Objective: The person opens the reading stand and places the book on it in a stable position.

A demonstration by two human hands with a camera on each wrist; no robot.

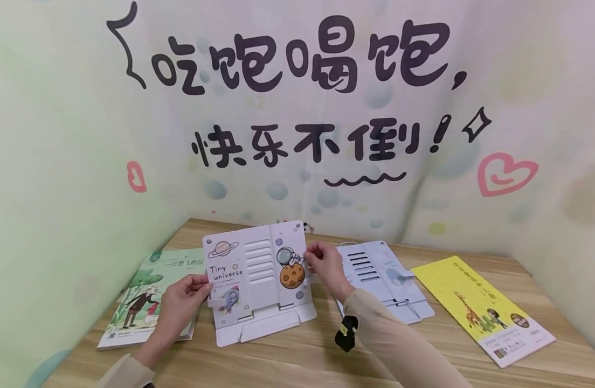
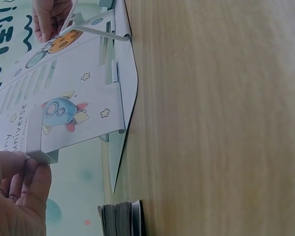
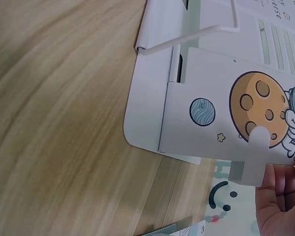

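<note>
A white book stand (image 1: 269, 288) printed with "Tiny universe", a rocket and an astronaut stands tilted up on its base at the middle of the table. My left hand (image 1: 181, 302) pinches its left edge beside a small side clip (image 2: 35, 132). At the right edge, the thumb and fingers of my right hand (image 1: 328, 268) grip the panel near the astronaut. The right wrist view shows another side clip (image 3: 255, 162) just beside that hand. A white wire page holder (image 3: 196, 37) sticks out over the base at the front.
On the wooden table (image 1: 297, 366), a green picture book (image 1: 144, 291) lies left of the stand. A second, bluish-white book stand (image 1: 382, 275) lies to the right, behind my right forearm. Farther right is a yellow book (image 1: 472, 302). A printed curtain (image 1: 288, 205) hangs behind.
</note>
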